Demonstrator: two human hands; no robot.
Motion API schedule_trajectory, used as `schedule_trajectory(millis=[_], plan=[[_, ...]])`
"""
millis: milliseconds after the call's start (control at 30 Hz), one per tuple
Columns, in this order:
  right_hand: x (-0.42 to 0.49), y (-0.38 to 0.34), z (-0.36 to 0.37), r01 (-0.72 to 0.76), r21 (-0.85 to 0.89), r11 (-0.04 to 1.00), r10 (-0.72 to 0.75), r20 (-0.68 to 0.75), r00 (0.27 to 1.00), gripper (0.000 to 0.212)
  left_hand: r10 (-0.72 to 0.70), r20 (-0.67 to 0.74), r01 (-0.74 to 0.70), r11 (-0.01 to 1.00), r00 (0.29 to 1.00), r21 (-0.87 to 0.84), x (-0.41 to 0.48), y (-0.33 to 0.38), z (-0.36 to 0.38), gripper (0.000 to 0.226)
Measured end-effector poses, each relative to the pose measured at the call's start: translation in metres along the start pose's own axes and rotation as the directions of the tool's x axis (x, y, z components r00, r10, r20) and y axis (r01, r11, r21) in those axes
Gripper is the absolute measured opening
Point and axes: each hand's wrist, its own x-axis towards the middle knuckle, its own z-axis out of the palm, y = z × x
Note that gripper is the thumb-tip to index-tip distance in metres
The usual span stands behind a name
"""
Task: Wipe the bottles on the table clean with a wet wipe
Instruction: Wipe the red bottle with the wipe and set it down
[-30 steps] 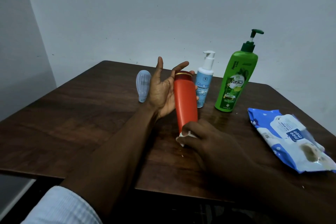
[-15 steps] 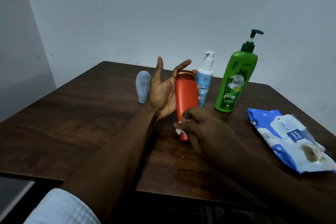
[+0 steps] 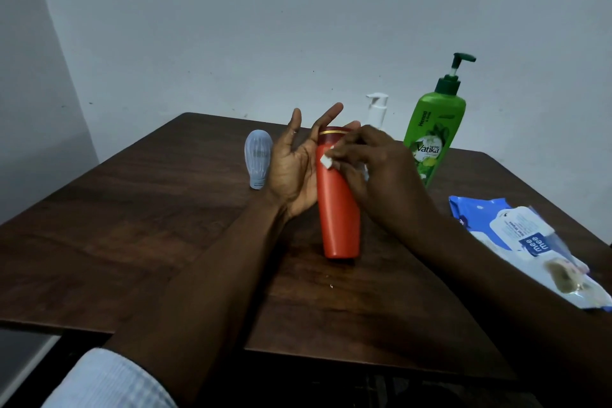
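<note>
An orange bottle (image 3: 337,215) with a gold ring near its top stands tilted on the brown table (image 3: 139,228). My left hand (image 3: 294,172) supports its left side with an open palm and straight fingers. My right hand (image 3: 367,169) pinches a small white wet wipe (image 3: 326,162) and presses it against the bottle's upper part. A pale blue bottle (image 3: 258,159) stands to the left. Behind my right hand stands a white pump bottle (image 3: 377,109), mostly hidden. The green pump bottle (image 3: 433,132) stands at the back right.
A blue and white pack of wet wipes (image 3: 530,242) lies near the table's right edge. A tiny white scrap (image 3: 331,286) lies on the wood in front of the orange bottle. Grey walls close in behind and to the left.
My right hand has slid the wipe up the orange bottle from its lower end to near its top. My left hand has kept its place.
</note>
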Motion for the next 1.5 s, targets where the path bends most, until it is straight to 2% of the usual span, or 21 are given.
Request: schedule_trajectory(millis=[100, 200, 333, 400, 533, 833, 1067, 1167, 1267, 1400, 1500], plan=[[-0.029, -0.008, 0.002, 0.103, -0.073, 0.992, -0.093, 0.139, 0.986, 0.020, -0.024, -0.015, 0.024, 1.000, 1.000, 0.007, 0.002, -0.001, -0.001, 0.067], [-0.061, -0.015, -0.003, 0.176, -0.063, 0.982, -0.154, 0.259, 0.953, 0.025, -0.024, -0.004, 0.024, 0.999, 1.000, 0.034, 0.002, -0.001, 0.002, 0.061], [-0.088, -0.018, -0.008, 0.246, -0.023, 0.969, -0.231, 0.261, 0.937, 0.028, -0.003, -0.014, 0.004, 0.999, 1.000, 0.052, 0.002, -0.002, 0.006, 0.060], [-0.092, -0.016, -0.009, 0.227, -0.015, 0.974, -0.215, 0.266, 0.940, 0.028, 0.009, -0.012, -0.008, 0.998, 1.000, 0.066, 0.002, -0.001, 0.008, 0.065], [-0.080, -0.013, -0.007, 0.083, 0.014, 0.996, -0.084, 0.217, 0.973, 0.031, -0.006, -0.012, 0.007, 0.997, 1.000, 0.079, 0.000, -0.004, 0.011, 0.065], [0.013, -0.009, -0.002, 0.113, -0.059, 0.992, -0.115, -0.041, 0.993, 0.017, -0.014, -0.119, 0.016, 1.000, 0.993, 0.017, 0.000, -0.003, 0.012, 0.053], [0.044, -0.007, -0.003, 0.083, -0.054, 0.995, -0.085, -0.041, 0.996, 0.015, -0.018, -0.068, 0.019, 1.000, 0.997, 0.021, -0.006, -0.001, 0.016, 0.089], [0.039, -0.008, -0.003, 0.061, -0.023, 0.998, -0.063, -0.103, 0.993, 0.015, -0.018, -0.057, 0.019, 1.000, 0.998, 0.016, -0.007, -0.001, 0.014, 0.090], [0.033, -0.003, -0.008, 0.003, 0.027, 1.000, 0.001, -0.178, 0.984, 0.014, -0.015, -0.081, 0.023, 0.995, 0.997, 0.100, -0.005, -0.001, 0.013, 0.092], [0.027, 0.011, -0.016, -0.113, 0.097, 0.989, 0.134, -0.249, 0.959, 0.014, -0.041, -0.100, 0.057, 0.986, 0.994, 0.158, -0.003, -0.002, 0.016, 0.073], [0.024, 0.020, -0.021, -0.247, 0.198, 0.948, 0.286, -0.195, 0.938, 0.010, -0.036, -0.116, 0.058, 0.979, 0.993, 0.194, -0.002, -0.004, 0.013, 0.056]])
